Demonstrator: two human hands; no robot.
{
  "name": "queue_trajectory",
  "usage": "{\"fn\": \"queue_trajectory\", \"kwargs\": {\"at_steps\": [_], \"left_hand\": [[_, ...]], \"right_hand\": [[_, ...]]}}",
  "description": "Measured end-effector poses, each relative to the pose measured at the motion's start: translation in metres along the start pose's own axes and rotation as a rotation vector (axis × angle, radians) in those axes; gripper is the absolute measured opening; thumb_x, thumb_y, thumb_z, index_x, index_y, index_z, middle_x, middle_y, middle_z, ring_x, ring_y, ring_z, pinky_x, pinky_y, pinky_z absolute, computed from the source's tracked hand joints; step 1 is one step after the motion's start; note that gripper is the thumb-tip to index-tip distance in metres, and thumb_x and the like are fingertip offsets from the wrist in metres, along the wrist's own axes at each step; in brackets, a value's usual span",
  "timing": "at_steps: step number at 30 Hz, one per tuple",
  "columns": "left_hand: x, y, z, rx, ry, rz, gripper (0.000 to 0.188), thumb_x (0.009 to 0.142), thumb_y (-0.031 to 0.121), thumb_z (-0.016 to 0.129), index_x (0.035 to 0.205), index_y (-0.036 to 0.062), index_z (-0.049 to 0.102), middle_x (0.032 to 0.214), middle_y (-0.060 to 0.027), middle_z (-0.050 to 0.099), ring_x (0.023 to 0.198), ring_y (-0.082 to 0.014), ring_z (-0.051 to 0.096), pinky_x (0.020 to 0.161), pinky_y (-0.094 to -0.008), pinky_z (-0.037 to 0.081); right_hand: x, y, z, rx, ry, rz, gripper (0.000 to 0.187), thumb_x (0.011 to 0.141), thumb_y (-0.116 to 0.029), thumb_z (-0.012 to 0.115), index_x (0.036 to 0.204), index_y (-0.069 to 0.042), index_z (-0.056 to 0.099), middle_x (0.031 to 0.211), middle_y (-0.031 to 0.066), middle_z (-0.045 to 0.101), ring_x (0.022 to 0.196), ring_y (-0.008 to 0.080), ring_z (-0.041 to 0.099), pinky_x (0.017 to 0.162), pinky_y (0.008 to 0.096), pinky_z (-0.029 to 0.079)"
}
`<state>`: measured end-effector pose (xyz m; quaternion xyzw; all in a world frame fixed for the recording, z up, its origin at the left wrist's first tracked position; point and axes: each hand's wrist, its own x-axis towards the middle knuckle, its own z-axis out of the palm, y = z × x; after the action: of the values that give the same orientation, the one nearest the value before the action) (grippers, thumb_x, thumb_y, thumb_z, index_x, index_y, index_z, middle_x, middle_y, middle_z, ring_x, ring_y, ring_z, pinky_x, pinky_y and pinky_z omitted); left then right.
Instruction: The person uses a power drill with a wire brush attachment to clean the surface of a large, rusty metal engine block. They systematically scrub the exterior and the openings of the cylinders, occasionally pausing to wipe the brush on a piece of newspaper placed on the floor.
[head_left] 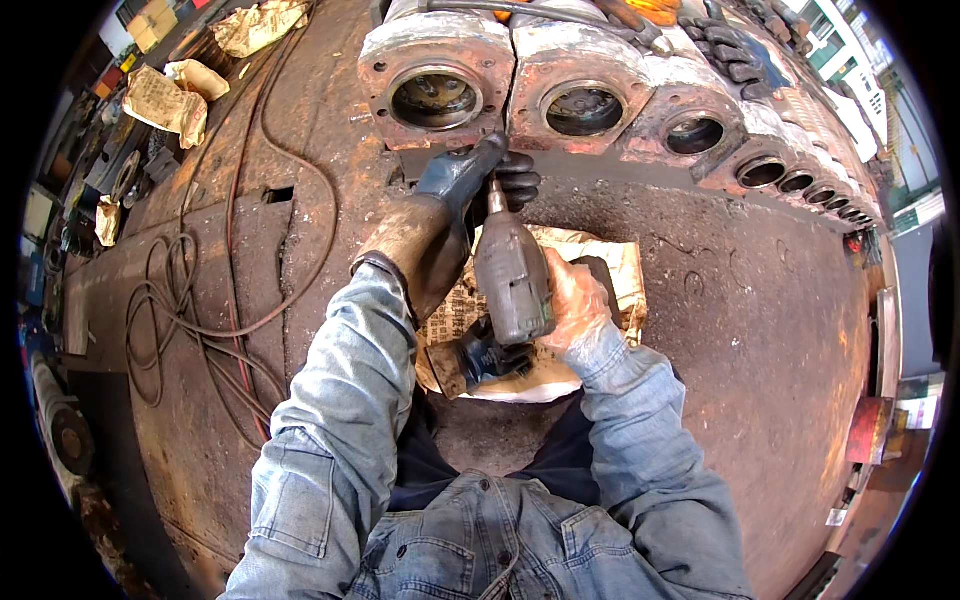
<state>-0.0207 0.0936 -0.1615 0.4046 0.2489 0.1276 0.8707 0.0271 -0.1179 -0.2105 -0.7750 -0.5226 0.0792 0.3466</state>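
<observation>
My right hand [581,300], in what looks like a thin clear covering, grips the rear side of a dark grey, bottle-shaped power tool [512,275]. The tool's tapered metal nose [496,196] points away from me. My left hand [470,180] wears a dirty dark glove with a brown cuff, its fingers curled around the nose end. What sits at the very tip is hidden by those fingers. Below the tool, a loose dark glove [482,360] with a brown cuff lies on a crumpled paper sack [625,262].
Beyond my hands stands a row of rusty, grey-white metal castings [580,62] with round bores, curving off to the right. Dark gloves [722,50] and a metal bar [540,12] lie on them. Coiled hoses [185,300] cover the left floor. Brown paper sacks [165,105] lie at far left.
</observation>
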Motion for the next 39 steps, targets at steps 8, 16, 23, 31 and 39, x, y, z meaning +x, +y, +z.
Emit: {"fn": "queue_trajectory", "kwargs": {"at_steps": [8,16,23,31,39], "left_hand": [[-0.020,-0.045,-0.001,-0.176,-0.039,-0.160,0.043,0.095,0.030,0.067,0.121,-0.0024,0.059,0.101,-0.0181,0.070,0.090,-0.0314,0.069,0.083,-0.0424,0.058],[-0.073,-0.073,0.009,-0.289,-0.058,-0.163,0.044,0.096,0.030,0.065,0.123,-0.0027,0.057,0.101,-0.0166,0.069,0.089,-0.0301,0.068,0.083,-0.0419,0.057],[-0.082,-0.058,0.024,-0.294,-0.056,-0.076,0.044,0.097,0.030,0.063,0.125,-0.0031,0.055,0.102,-0.0154,0.069,0.089,-0.0289,0.067,0.083,-0.0415,0.057],[-0.057,-0.058,0.054,-0.301,-0.079,-0.035,0.045,0.098,0.029,0.060,0.128,-0.0035,0.053,0.103,-0.0139,0.068,0.088,-0.0276,0.066,0.084,-0.0409,0.056],[-0.051,-0.063,0.063,-0.343,-0.064,-0.005,0.046,0.099,0.029,0.058,0.130,-0.0039,0.051,0.103,-0.0125,0.067,0.087,-0.0263,0.065,0.084,-0.0404,0.055]], "right_hand": [[-0.052,-0.019,-0.031,-0.241,-0.076,-0.014,0.057,0.066,-0.007,0.073,0.118,-0.003,0.050,0.092,0.0209,0.066,0.086,0.0422,0.066,0.072,0.0497,0.054],[-0.083,-0.024,-0.046,-0.295,-0.162,0.072,0.061,0.069,-0.008,0.071,0.125,-0.004,0.047,0.094,0.0222,0.065,0.088,0.0433,0.066,0.074,0.0509,0.053],[-0.087,-0.005,-0.042,-0.228,-0.159,-0.005,0.080,0.056,-0.012,0.085,0.125,-0.006,0.046,0.097,0.0198,0.064,0.093,0.0414,0.065,0.077,0.0492,0.054],[-0.082,0.001,-0.044,-0.124,-0.168,-0.017,0.077,0.056,-0.020,0.089,0.120,-0.010,0.048,0.092,0.0177,0.065,0.089,0.0423,0.066,0.074,0.0497,0.054],[-0.090,0.029,-0.032,0.227,-0.068,0.029,0.069,0.064,-0.038,0.088,0.117,-0.009,0.056,0.089,0.0182,0.070,0.086,0.0398,0.069,0.074,0.0467,0.056]]}}
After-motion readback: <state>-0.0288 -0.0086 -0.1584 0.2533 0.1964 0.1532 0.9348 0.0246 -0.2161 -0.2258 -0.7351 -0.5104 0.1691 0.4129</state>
